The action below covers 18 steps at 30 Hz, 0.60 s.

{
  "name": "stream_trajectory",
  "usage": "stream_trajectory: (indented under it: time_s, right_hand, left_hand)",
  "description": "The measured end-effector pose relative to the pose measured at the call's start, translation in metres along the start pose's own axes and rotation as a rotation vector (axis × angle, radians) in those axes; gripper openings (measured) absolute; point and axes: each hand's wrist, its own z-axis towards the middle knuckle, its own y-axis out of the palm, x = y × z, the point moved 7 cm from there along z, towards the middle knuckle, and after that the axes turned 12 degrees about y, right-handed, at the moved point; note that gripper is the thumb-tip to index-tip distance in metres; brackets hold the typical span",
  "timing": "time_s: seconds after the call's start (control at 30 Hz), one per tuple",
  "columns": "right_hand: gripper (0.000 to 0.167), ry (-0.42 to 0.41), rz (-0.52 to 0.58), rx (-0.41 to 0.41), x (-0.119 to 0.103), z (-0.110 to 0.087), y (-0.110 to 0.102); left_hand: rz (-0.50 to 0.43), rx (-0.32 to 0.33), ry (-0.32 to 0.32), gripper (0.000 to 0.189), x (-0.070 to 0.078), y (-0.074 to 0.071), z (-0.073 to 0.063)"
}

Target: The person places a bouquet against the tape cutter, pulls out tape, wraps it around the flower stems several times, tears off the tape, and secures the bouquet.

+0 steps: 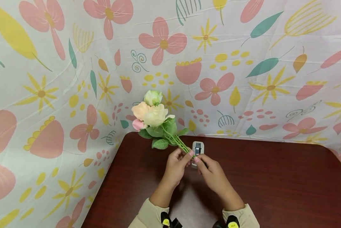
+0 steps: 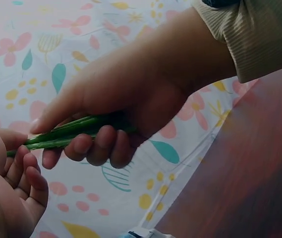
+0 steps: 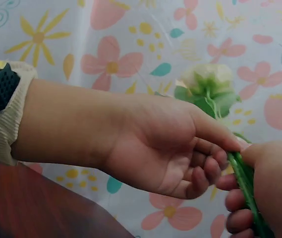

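Observation:
A small bunch of flowers (image 1: 153, 114), with cream, peach and pale green blooms, a pink bud and green leaves, leans up to the left in the head view. My left hand (image 1: 176, 167) grips its green stems, fingers curled round them in the left wrist view. Close beside it, my right hand (image 1: 214, 175) pinches the lower stem ends between thumb and forefinger. A cream bloom (image 3: 210, 82) shows behind my right hand in the right wrist view. Behind the hands lies a light grey object (image 1: 198, 146) with a dark middle, partly hidden; its kind is unclear.
Below the hands is a dark red-brown wooden table (image 1: 278, 177). White cloth (image 1: 244, 41) printed with flowers and leaves hangs along its back and left sides. Beige sleeves (image 1: 151, 212) with black wrist devices cover both forearms.

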Motion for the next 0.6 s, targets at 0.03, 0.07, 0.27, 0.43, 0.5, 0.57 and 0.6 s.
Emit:
stream_trajectory:
  time_s: [0.03, 0.07, 0.27, 0.43, 0.5, 0.57, 0.6]
  right_hand:
    - [0.023, 0.007, 0.043, -0.043, 0.0006, 0.0004, 0.0008]
    - [0.027, 0.012, 0.087, -0.090, 0.0010, 0.0007, 0.0017]
    - [0.044, 0.021, 0.308, -0.366, 0.0015, 0.0009, 0.0040]
    - [0.049, 0.081, 0.389, -0.458, 0.0066, 0.0010, 0.0038]
    - [0.048, 0.089, 0.403, -0.453, 0.0080, 0.0014, 0.0036]
    - [0.045, 0.088, 0.395, -0.425, 0.0084, 0.0018, 0.0030]
    - [0.043, 0.083, 0.384, -0.407, 0.0083, 0.0018, 0.0028]
  left_hand:
    - [0.001, -0.006, -0.001, 0.024, 0.0004, 0.0001, 0.0000]
    - [-0.002, -0.013, -0.002, 0.024, 0.0010, 0.0003, 0.0000]
    - [-0.031, -0.071, 0.008, 0.024, 0.0027, 0.0029, -0.0010]
    - [-0.043, -0.109, 0.014, 0.028, 0.0050, 0.0060, -0.0018]
    - [-0.048, -0.110, 0.013, 0.029, 0.0053, 0.0068, -0.0019]
    - [-0.046, -0.106, 0.014, 0.028, 0.0057, 0.0069, -0.0019]
    - [-0.044, -0.102, 0.012, 0.028, 0.0055, 0.0068, -0.0018]
